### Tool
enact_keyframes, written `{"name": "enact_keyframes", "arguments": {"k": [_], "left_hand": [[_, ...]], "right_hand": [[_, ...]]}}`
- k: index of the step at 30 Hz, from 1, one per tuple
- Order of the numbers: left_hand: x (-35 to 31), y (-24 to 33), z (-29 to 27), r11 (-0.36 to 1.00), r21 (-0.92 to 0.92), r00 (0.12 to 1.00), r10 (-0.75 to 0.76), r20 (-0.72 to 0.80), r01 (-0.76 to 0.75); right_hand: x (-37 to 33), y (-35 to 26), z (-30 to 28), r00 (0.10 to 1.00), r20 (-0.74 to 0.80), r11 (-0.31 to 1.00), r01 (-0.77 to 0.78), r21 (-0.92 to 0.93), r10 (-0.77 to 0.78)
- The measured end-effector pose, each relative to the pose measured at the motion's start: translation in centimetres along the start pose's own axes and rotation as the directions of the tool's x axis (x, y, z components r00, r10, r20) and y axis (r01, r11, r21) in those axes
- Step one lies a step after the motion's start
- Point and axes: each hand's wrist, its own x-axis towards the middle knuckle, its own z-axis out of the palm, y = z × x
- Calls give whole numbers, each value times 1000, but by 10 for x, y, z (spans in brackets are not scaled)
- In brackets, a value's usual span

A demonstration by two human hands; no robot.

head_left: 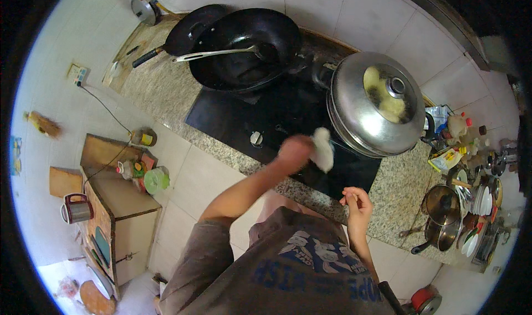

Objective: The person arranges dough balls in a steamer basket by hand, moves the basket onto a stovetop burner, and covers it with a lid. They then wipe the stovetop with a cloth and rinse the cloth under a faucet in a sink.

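- The black glass cooktop (221,118) is the widest thing beneath my arms; its bare surface looks smooth, so I'd judge that fabric slides over it with little drag.
- At the cooktop's right rear stands the lidded steel pot (354,107), its domed top bulging toward where my fingers are.
- Over the cooktop's left rear sits the black wok (221,68), with a long-handled utensil (213,54) lying across its rim.
- My right hand (359,201) hangs just off the cooktop's front edge, right of its middle, fingers loosely curled, thumb close to them, and nothing that I can see between them.
- My left hand (296,150) is over the cooktop's front half, fingers apparently closed on the near side of the cloth (it's blurred, so I can't tell how tightly).
- The white cloth (322,151) is over the cooktop too, right of its middle, jutting past my left fingertips. It should be light, limp and hard to damage; whether it's damp I can't tell. I'd grip it gathered at the middle, palm flat behind, so no corner trails.
- Smallest is the pale control knob (256,139), at the cooktop's front left.
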Motion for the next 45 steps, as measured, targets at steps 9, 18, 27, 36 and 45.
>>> {"name": "enact_keyframes", "arguments": {"k": [9, 18, 27, 36, 45], "left_hand": [[27, -16, 6, 769, 278, 788, -613, 62, 576], [-39, 134, 69, 989, -149, 965, 59, 256, -21], [-28, 108, 75, 997, -29, 991, 75, 114, -72], [-152, -76, 11, 937, -345, 998, 53, -17, -56], [-141, -250, -78, 619, -159, 492, -733, -470, 769]], "right_hand": [[-7, 4, -2, 989, -120, 996, -87, 26, 90], [3, 4, 9, 992, -107, 992, -57, 113, 69], [-3, 8, 14, 974, -206, 994, -86, 66, 98], [5, 16, 5, 961, -268, 988, -31, 152, 72], [-2, 21, 9, 941, -289, 945, -83, 316, 179]]}}
